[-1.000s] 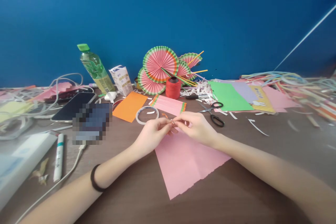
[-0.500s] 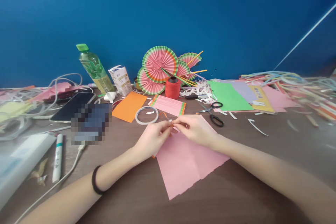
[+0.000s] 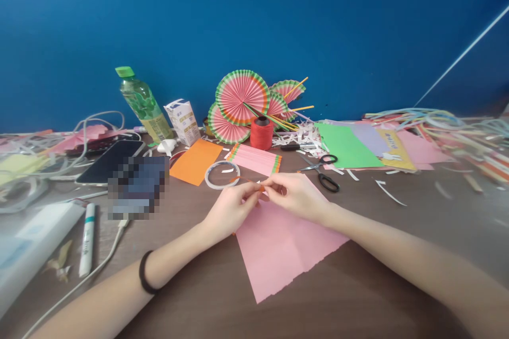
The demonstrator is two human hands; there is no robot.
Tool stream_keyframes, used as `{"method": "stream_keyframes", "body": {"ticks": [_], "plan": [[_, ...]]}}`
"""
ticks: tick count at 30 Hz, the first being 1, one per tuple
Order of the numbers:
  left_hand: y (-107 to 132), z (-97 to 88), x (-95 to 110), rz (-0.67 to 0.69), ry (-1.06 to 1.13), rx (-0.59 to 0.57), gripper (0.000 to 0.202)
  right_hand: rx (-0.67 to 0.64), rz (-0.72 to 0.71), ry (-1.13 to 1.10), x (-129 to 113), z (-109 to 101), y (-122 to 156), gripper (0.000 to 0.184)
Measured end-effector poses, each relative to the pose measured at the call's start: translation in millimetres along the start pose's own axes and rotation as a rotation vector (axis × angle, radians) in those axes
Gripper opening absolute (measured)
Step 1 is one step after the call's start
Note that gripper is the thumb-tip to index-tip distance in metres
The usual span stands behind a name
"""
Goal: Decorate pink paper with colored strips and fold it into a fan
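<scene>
My left hand (image 3: 234, 209) and my right hand (image 3: 295, 198) meet over the top edge of a pink paper sheet (image 3: 288, 243). Both pinch a narrow orange strip (image 3: 261, 188), whose thin loose end trails left past my left fingers. Much of the strip is hidden by my fingertips. The pink sheet lies on the table under my hands, its lower edge uneven. A bit of orange edge shows beside my left hand. Left of my fingers lies a roll of clear tape (image 3: 209, 179). Behind them is a pleated pink paper piece (image 3: 254, 159) with orange and green ends.
Scissors (image 3: 318, 165) lie near my right hand. A red thread spool (image 3: 261, 134), folded paper fans (image 3: 242, 96) and paper scraps stand behind. Orange paper (image 3: 196, 161), a phone (image 3: 113, 161), a marker (image 3: 87, 241) and a green bottle (image 3: 143, 103) are left; green paper (image 3: 348, 145) is right.
The white bit at my fingertips no longer shows, and the orange strip's loose end now reaches farther left over the tape roll. My hands have barely shifted.
</scene>
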State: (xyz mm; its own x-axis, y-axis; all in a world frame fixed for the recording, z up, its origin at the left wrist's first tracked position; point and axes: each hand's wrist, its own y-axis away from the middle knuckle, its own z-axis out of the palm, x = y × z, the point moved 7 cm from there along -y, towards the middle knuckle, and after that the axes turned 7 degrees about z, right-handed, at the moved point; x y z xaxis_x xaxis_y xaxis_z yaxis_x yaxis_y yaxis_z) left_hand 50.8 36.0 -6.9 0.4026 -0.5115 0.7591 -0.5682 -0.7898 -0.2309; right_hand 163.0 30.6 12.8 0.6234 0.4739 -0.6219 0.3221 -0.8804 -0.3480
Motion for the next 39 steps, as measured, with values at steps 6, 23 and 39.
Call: {"method": "stream_keyframes", "body": {"ticks": [6,23,39], "plan": [[0.3,-0.3,-2.0,-0.035,0.045,0.014,0.023,0.017,-0.017,-0.067,2.5,-2.0,-1.3,0.016],[-3.9,-5.7,-7.1,-0.146,0.207,0.031,0.023,0.487,0.481,-0.104,102.9,-92.9,-21.9,0.015],[-4.1,-1.4,-13.2,-0.215,0.499,0.075,0.022,0.497,0.372,0.070,116.8,-94.4,-24.8,0.020]]}}
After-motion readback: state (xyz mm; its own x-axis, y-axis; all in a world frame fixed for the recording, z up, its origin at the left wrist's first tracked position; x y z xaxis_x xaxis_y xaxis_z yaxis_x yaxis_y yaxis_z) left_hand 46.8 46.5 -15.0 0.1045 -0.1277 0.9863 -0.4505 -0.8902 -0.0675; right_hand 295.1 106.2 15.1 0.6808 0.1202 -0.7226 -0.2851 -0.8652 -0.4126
